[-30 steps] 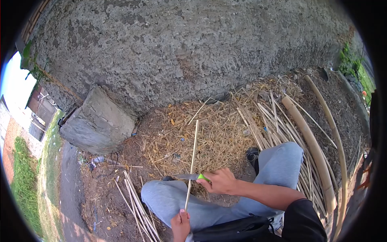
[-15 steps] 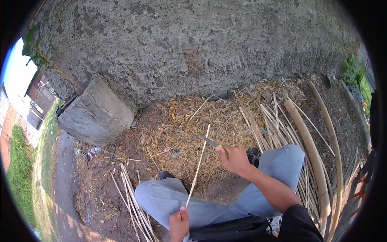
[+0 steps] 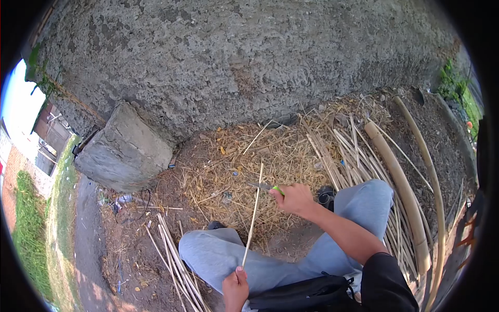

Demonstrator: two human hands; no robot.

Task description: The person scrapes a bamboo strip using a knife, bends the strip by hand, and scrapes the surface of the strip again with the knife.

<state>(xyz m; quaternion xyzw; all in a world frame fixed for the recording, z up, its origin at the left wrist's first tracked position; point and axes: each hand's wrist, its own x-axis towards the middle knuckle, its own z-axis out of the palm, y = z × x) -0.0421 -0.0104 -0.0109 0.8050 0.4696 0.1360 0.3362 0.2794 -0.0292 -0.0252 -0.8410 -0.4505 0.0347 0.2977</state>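
My left hand (image 3: 236, 287) is closed around the lower end of a thin bamboo strip (image 3: 252, 227), which slants up and away over my left leg. In my right hand (image 3: 294, 199) is a knife (image 3: 265, 186) with a bright green part on its handle. The blade points left and crosses the strip near its far end; it appears to touch it.
Split bamboo strips (image 3: 348, 151) lie in a pile at the right, beside two thick bamboo poles (image 3: 397, 195). More strips (image 3: 171, 260) rest at the left. A concrete block (image 3: 126, 148) stands against the rough wall (image 3: 249, 57). Shavings (image 3: 234, 182) cover the ground.
My right hand has moved left and slightly down, bringing the knife blade across the strip. The strip's far end has shifted a little left. My left hand keeps its grip.
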